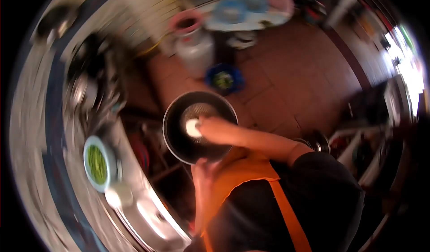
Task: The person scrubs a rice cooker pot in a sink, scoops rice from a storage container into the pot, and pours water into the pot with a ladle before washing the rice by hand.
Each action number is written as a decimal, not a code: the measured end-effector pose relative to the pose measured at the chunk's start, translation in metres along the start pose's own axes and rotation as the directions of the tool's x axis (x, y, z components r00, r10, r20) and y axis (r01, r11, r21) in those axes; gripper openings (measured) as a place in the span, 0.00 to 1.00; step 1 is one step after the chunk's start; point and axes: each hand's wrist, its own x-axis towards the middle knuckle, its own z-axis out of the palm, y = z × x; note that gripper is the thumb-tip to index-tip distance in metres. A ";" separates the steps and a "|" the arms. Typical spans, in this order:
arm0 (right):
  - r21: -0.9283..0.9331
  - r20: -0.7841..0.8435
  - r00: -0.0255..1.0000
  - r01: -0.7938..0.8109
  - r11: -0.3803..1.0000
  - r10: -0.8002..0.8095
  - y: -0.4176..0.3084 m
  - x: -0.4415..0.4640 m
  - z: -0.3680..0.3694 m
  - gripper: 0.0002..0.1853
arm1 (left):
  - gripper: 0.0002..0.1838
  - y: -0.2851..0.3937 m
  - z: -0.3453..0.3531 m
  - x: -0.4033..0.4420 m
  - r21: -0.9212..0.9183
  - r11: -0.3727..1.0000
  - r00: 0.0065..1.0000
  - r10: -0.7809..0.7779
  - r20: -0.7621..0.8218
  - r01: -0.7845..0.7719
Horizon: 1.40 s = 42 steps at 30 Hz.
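A dark round pan [179, 149] with a pale rim is tilted toward the camera in front of my orange apron [251, 176]. My left hand [204, 170] grips the pan at its near edge; whether it holds the rim or a handle is hidden. Inside the pan, my right hand [215, 129] is closed around a small white wad [193, 128], pressed near the pan's bottom. Blur hides whether the wad is cloth, paper or sponge.
At left, a light blue bowl of green vegetables [96, 164] stands beside a metal sink [154, 216]. Ahead on the tiled floor are a blue basin [237, 82] with greens and a whitish container [195, 50] with a pink top. A table [237, 27] holds several basins.
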 end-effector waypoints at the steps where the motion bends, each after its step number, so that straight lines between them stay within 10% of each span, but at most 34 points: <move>1: 0.001 -0.006 0.996 -0.092 0.996 0.092 0.027 -0.018 0.006 0.12 | 0.28 -0.013 0.027 0.012 0.030 0.997 0.997 -0.068 0.034 0.067; 10: 0.006 -0.208 0.934 -0.296 0.955 0.291 0.211 -0.131 -0.079 0.10 | 0.21 -0.111 0.149 0.162 0.575 0.706 0.875 -0.483 -0.036 0.414; 12: 0.546 -0.248 0.881 -0.216 0.809 0.402 0.239 -0.152 -0.145 0.11 | 0.22 -0.129 0.176 0.199 0.653 0.665 0.859 -0.510 0.041 0.363; 13: 0.934 -0.021 0.902 -0.136 0.331 0.430 0.261 -0.160 -0.165 0.12 | 0.23 -0.137 0.209 0.206 0.654 0.677 0.842 -0.528 0.114 0.337; 16: 0.331 -0.133 0.844 -0.456 0.826 0.519 0.331 -0.169 -0.149 0.12 | 0.20 -0.172 0.281 0.250 0.681 0.625 0.718 -0.664 0.209 0.381; 17: -0.262 -0.332 0.703 -0.709 0.655 0.629 0.324 -0.185 -0.161 0.13 | 0.19 -0.178 0.312 0.253 0.695 0.590 0.697 -0.694 0.178 0.411; 18: -0.248 -0.470 0.738 -0.637 0.730 0.484 0.352 -0.197 -0.176 0.15 | 0.18 -0.179 0.345 0.257 0.713 0.557 0.701 -0.702 0.129 0.426; 20: 0.618 -0.445 0.545 -0.388 0.684 0.711 0.383 -0.224 -0.223 0.15 | 0.17 -0.192 0.407 0.276 0.747 0.488 0.698 -0.715 0.045 0.452; 25: 0.673 -0.659 -0.194 -0.584 0.454 0.727 0.445 -0.367 -0.277 0.12 | 0.21 -0.275 0.502 0.402 0.920 0.292 0.641 -0.765 0.060 0.263; 28: 0.679 -0.649 -0.509 -0.722 0.130 0.565 0.457 -0.480 -0.180 0.09 | 0.22 -0.344 0.569 0.472 0.907 0.274 0.588 -0.808 0.038 0.318; 30: 0.855 -0.293 -0.735 -0.488 -0.178 0.611 0.439 -0.559 -0.041 0.14 | 0.23 -0.393 0.612 0.515 0.890 0.305 0.579 -0.813 0.059 0.338; 31: 0.978 0.192 -0.784 0.100 -0.185 0.590 0.411 -0.549 -0.040 0.14 | 0.23 -0.415 0.633 0.534 0.882 0.334 0.590 -0.803 0.081 0.333; 32: 0.962 0.222 -0.844 0.107 -0.252 0.488 0.399 -0.580 0.054 0.13 | 0.24 -0.439 0.660 0.547 0.870 0.366 0.604 -0.790 0.103 0.330; 36: 0.580 0.801 -0.581 0.690 -0.433 0.147 0.416 -0.573 0.063 0.11 | 0.14 -0.513 0.735 0.620 0.883 0.403 0.668 -0.729 0.151 0.240; 42: 0.677 0.735 -0.477 0.567 -0.470 0.483 0.724 -0.618 -0.004 0.10 | 0.15 -0.545 0.864 0.689 0.879 0.344 0.618 -0.782 0.074 0.330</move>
